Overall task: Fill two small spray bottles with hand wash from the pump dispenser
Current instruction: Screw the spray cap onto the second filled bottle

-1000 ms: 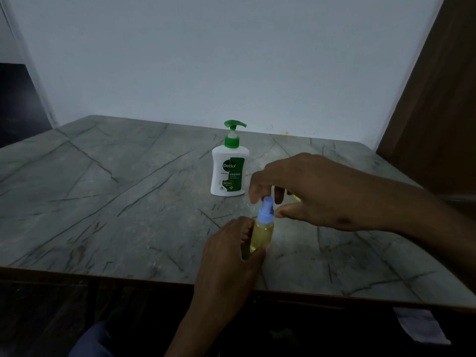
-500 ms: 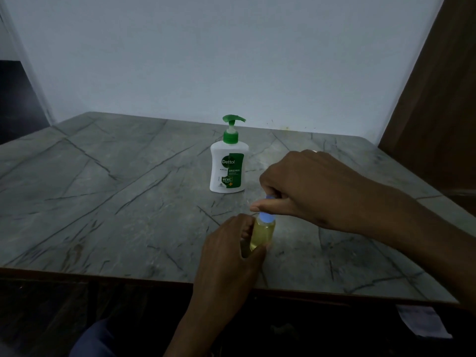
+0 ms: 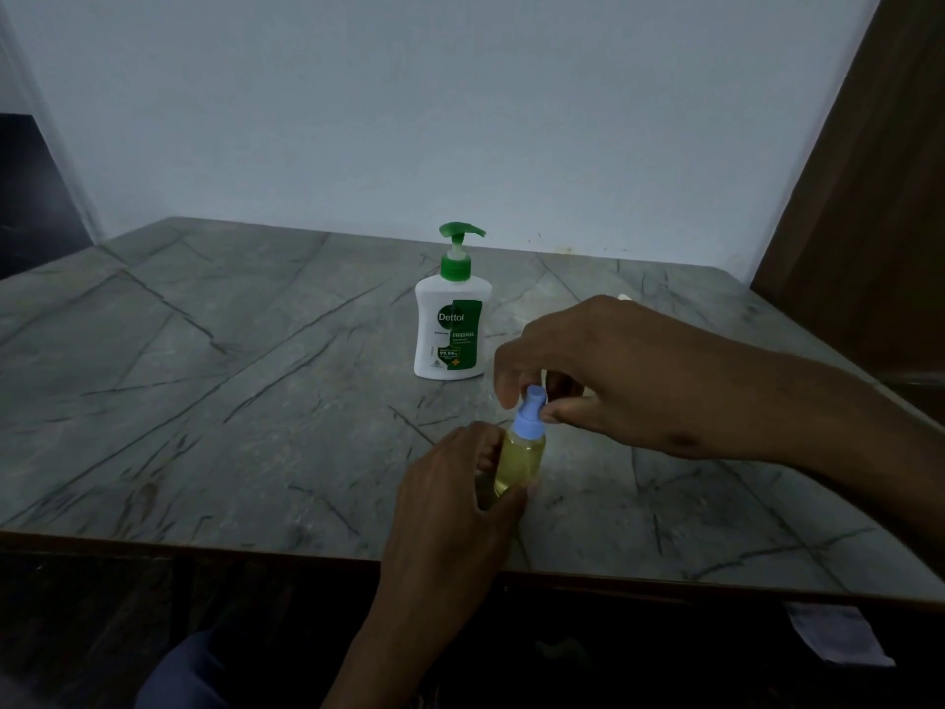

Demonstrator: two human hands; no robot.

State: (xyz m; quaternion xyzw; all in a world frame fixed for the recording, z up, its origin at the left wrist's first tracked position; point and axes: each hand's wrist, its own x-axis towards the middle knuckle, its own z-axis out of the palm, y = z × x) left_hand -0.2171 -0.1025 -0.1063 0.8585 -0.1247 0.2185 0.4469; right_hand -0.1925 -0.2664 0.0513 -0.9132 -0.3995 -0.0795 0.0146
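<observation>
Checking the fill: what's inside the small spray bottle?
The spray bottle holds yellowish liquid up to near its blue cap. The left hand covers its left side and base.

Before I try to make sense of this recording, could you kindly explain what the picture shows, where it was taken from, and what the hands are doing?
There is no machine here: a person works with two bare hands, and the picture comes from a camera worn on their head, looking forward and down.

On the grey marble-patterned table stands a white hand wash dispenser with a green pump, untouched.

Nearer the person, the left hand grips a small spray bottle filled with yellowish liquid, holding it upright. The right hand reaches from the right and its fingers pinch the bottle's blue spray cap. A still picture cannot show whether it is being tightened.

I cannot make out a second bottle.
</observation>
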